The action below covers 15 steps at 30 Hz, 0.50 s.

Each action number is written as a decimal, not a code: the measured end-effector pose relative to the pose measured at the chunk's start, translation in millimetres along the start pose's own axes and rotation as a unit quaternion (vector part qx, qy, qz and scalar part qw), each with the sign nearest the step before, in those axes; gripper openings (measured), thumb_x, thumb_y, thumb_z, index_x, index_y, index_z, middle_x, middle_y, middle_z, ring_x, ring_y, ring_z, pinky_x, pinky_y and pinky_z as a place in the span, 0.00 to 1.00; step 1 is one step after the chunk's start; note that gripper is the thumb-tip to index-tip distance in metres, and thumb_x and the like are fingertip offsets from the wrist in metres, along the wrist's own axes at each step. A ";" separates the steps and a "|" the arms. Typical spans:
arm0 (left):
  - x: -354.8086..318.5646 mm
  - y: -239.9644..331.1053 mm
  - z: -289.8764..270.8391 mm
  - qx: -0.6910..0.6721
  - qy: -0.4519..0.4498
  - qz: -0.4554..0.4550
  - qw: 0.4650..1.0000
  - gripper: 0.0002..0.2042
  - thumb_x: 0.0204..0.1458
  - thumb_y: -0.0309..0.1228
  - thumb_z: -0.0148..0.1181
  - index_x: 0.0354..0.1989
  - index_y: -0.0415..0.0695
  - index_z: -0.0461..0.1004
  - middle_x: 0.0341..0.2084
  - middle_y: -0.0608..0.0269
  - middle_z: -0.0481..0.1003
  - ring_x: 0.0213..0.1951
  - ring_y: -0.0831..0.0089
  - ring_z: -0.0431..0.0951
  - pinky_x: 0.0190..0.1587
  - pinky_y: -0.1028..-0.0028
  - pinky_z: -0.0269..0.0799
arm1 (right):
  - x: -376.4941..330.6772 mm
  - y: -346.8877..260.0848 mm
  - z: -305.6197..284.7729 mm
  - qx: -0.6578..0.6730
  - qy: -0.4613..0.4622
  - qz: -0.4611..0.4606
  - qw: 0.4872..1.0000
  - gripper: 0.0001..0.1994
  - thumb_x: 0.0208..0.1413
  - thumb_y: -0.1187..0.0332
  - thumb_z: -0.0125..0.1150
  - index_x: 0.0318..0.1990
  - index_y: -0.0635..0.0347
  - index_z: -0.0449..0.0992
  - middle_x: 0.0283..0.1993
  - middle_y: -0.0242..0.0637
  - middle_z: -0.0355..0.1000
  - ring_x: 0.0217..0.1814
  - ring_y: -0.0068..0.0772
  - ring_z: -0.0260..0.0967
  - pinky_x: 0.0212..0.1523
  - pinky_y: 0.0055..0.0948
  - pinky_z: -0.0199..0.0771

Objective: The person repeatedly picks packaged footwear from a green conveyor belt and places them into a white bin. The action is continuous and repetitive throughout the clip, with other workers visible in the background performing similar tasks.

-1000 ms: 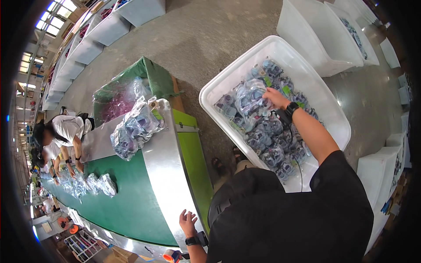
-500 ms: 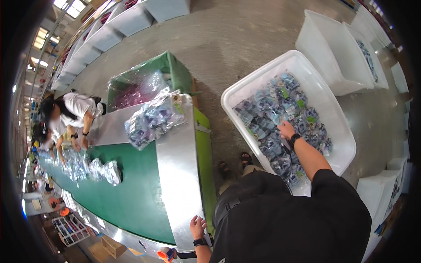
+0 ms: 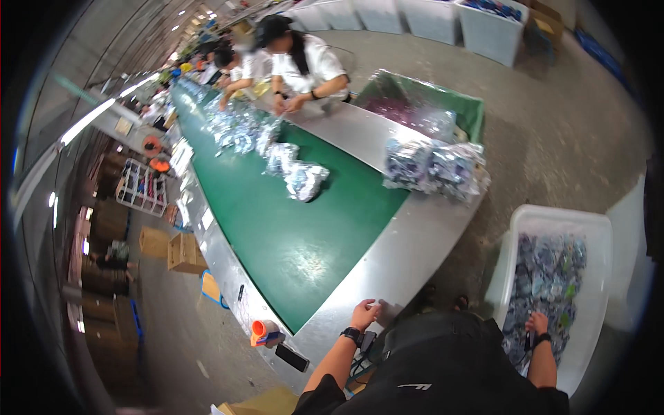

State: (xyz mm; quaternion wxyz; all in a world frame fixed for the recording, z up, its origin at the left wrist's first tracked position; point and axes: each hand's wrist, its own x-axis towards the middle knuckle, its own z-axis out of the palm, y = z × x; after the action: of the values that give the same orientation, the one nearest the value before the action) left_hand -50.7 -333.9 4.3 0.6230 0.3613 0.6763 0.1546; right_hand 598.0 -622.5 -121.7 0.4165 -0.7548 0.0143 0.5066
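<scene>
My left hand [image 3: 365,315] hovers at or just above the bare metal end of the conveyor table [image 3: 422,221], its fingers loosely bent and apart with nothing in them. My right hand [image 3: 536,323] reaches down into a white plastic bin [image 3: 600,277] on my right, over many clear-bagged packs [image 3: 539,266] of blue-grey goods. Its fingers are curled in, and a dark narrow thing shows beside the palm; what it grips is too small to make out. Two bulging clear bags of similar packs [image 3: 432,166] lie on the table's far right corner.
A green belt [image 3: 297,256] carries a row of shiny bagged packs [image 3: 304,181]. Co-workers [image 3: 311,69] handle bags at its far side. A green-lined bin [image 3: 470,114] stands behind the table. An orange tape dispenser [image 3: 263,330] and a phone [image 3: 292,357] lie at the near edge.
My view has swung left toward the belt, so the bin now sits at the lower right. My right hand stays over the packs; my left hand now reaches further over the metal table end.
</scene>
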 end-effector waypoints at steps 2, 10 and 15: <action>19.9 -11.8 -7.7 -0.006 -0.006 0.032 0.999 0.23 0.51 0.36 0.63 0.53 0.37 0.70 0.30 0.57 0.78 0.31 0.73 0.79 0.30 0.76 0.75 | -4.1 -7.0 6.5 -0.011 -0.014 -0.029 0.999 0.04 0.56 0.66 0.51 0.34 0.54 0.68 0.21 0.32 0.64 0.17 0.31 0.67 0.14 0.37 0.72; 66.6 -2.9 -33.3 0.067 0.045 0.109 0.991 0.25 0.48 0.43 0.62 0.50 0.38 0.73 0.36 0.46 0.78 0.39 0.58 0.80 0.43 0.66 0.75 | -23.0 -22.8 71.8 -0.039 -0.063 0.053 0.996 0.15 0.61 0.66 0.49 0.51 0.62 0.71 0.45 0.41 0.74 0.46 0.40 0.71 0.47 0.38 0.75; 77.6 17.1 -51.9 0.028 0.051 0.121 0.991 0.24 0.48 0.42 0.61 0.51 0.39 0.72 0.34 0.48 0.79 0.37 0.61 0.80 0.42 0.67 0.74 | -9.2 -46.0 86.6 -0.189 -0.085 0.027 0.978 0.15 0.64 0.64 0.44 0.52 0.64 0.69 0.48 0.50 0.71 0.51 0.43 0.71 0.47 0.40 0.76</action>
State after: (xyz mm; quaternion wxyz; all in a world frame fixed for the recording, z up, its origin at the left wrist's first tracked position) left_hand -92.2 -256.7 -32.0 0.5541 0.4491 0.6628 0.2279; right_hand 548.7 -540.5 -98.3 0.2517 -0.7735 -0.0968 0.5735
